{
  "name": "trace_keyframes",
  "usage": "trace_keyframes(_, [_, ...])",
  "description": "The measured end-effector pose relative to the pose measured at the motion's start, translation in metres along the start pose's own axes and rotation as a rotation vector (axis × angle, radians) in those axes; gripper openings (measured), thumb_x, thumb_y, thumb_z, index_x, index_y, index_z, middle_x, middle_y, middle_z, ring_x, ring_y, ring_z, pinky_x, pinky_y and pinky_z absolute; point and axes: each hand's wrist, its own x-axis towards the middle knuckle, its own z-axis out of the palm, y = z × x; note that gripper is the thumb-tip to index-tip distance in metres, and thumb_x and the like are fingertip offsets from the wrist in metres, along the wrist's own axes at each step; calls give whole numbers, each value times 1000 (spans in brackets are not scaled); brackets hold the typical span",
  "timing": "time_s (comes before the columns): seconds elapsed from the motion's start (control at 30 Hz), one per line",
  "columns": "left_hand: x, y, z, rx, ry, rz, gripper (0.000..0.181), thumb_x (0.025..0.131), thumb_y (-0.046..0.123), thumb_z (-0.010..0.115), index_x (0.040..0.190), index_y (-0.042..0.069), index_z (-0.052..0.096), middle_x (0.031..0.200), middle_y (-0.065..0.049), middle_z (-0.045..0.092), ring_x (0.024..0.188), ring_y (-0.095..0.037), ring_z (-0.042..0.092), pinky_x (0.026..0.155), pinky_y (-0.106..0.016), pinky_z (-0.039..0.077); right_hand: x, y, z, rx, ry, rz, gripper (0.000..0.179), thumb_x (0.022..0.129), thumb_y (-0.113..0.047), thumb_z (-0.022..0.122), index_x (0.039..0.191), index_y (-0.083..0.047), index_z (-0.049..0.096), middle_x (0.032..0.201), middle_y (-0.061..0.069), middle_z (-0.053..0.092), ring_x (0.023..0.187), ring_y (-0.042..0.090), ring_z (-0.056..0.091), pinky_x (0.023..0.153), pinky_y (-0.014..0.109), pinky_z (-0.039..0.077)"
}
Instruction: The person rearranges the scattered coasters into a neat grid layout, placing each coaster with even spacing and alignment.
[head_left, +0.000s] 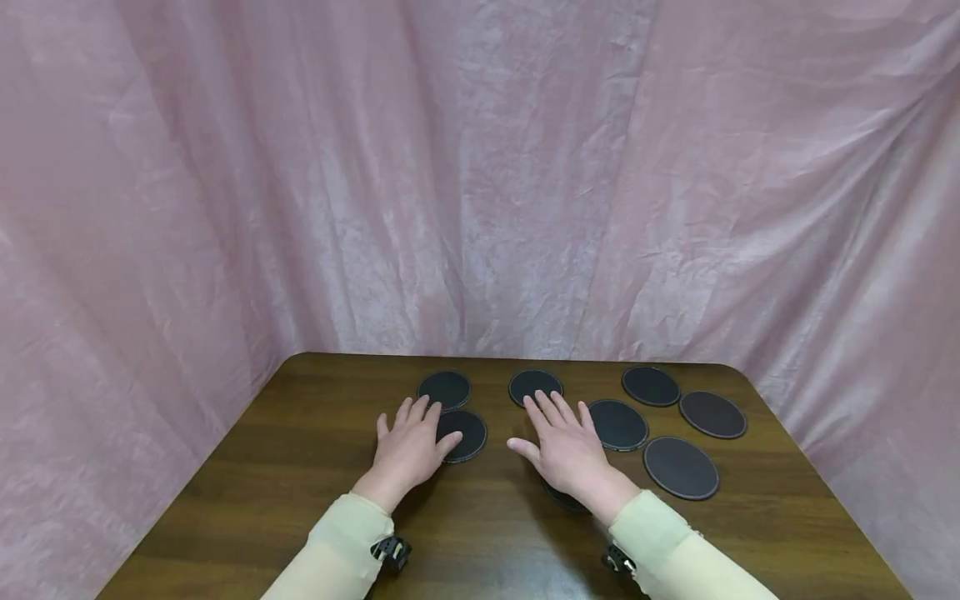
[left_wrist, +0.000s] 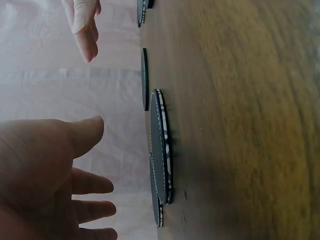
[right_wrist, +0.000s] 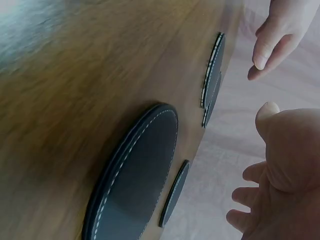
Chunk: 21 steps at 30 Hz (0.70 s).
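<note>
Round black coasters with stitched rims lie flat on the brown wooden table. My left hand (head_left: 407,454), fingers spread and palm down, hovers above the table and overlaps a near-left coaster (head_left: 468,436) in the head view; the left wrist view shows a gap beneath it. Behind that one sits another coaster (head_left: 445,387). My right hand (head_left: 572,454) is likewise spread, holding nothing, its palm (right_wrist: 295,170) raised off the table. Under its wrist a coaster (head_left: 561,497) is mostly hidden. Beyond the fingertips lies a back coaster (head_left: 535,383), and beside the little finger another coaster (head_left: 621,427).
Three more coasters lie to the right: one at the back (head_left: 651,387), one by the right edge (head_left: 713,415) and one nearer (head_left: 681,469). A pink curtain (head_left: 480,183) hangs behind the table (head_left: 300,467). Dark devices are strapped at both wrists.
</note>
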Motion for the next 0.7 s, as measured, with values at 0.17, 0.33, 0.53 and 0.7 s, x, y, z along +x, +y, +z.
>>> trace_keyframes(0.17, [-1,-3,0,-13,9,-15,70,110,51,67,159,3,56,169,-24,45,159,-49,33,120,-81,21,8,-8,4,7,-25,1,80,111,-62,54,172,-11,39,177,15,35,165,38,26,128,69,17])
trace_keyframes(0.33, [0,-6,3,-14,3,-42,70,109,52,67,159,4,57,168,-23,45,159,-50,33,120,-81,21,17,-13,11,14,-48,4,82,111,-64,51,173,-12,37,178,15,33,166,38,23,129,69,15])
trace_keyframes(0.53, [0,-7,4,-9,-1,-75,68,109,54,67,157,6,60,169,-22,45,159,-50,33,120,-81,20,23,-19,14,21,-75,5,81,111,-63,51,172,-12,38,178,14,34,166,38,25,129,69,16])
trace_keyframes(0.7, [1,-8,2,-11,1,-88,68,108,53,67,156,5,61,168,-23,47,159,-50,34,120,-80,23,26,-26,15,27,-84,1,80,112,-62,52,172,-11,39,177,14,35,165,38,27,129,68,18])
